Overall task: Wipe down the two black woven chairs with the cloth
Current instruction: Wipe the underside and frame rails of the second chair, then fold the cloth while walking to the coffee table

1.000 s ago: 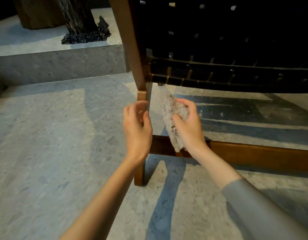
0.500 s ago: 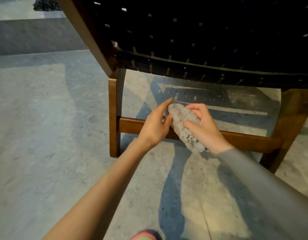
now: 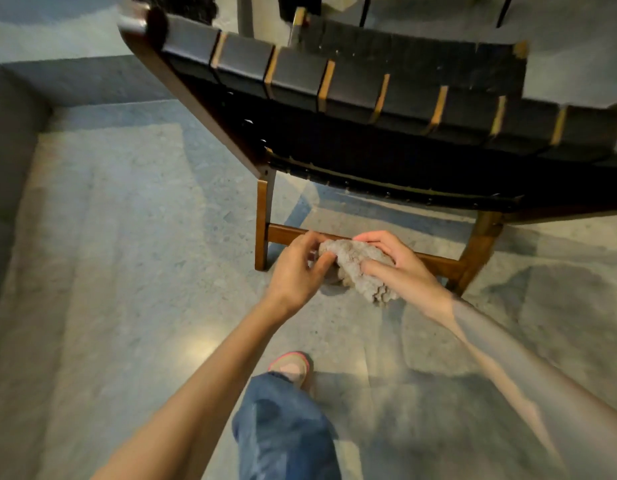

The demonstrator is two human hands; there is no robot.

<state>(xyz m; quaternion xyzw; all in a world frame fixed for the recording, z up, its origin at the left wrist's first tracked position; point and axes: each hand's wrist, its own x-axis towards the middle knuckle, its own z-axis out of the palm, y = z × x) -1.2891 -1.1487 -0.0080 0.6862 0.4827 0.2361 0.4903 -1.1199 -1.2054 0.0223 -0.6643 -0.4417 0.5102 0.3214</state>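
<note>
Head view: the cloth (image 3: 359,268) is gripped by the right hand (image 3: 400,268), fingers curled over its top. Its near end is pinched by the left hand (image 3: 296,268) between thumb and fingertips. The bundle is held low, right in front of the wooden rail (image 3: 286,236) that joins the left leg (image 3: 262,223) and the right leg (image 3: 480,244) of the black woven chair (image 3: 369,98). Whether cloth and rail are touching cannot be told.

The step in hand is judged to be a regathering of the cloth before that rail is wiped. A fresh face should be folded outward and a firm pad formed. The pad should then be wrapped over the rail so that top and front are covered in one pass, and drawn from one leg to the other. Extra care is called for at the two joints, where dust is likely to be lodged. The black straps above are best followed along their length, with the pale gaps between them not skipped.

Below the hands, speckled stone floor (image 3: 109,237) and a pink-edged shoe (image 3: 293,367) are seen. No brand, label or readable writing is found anywhere.
</note>
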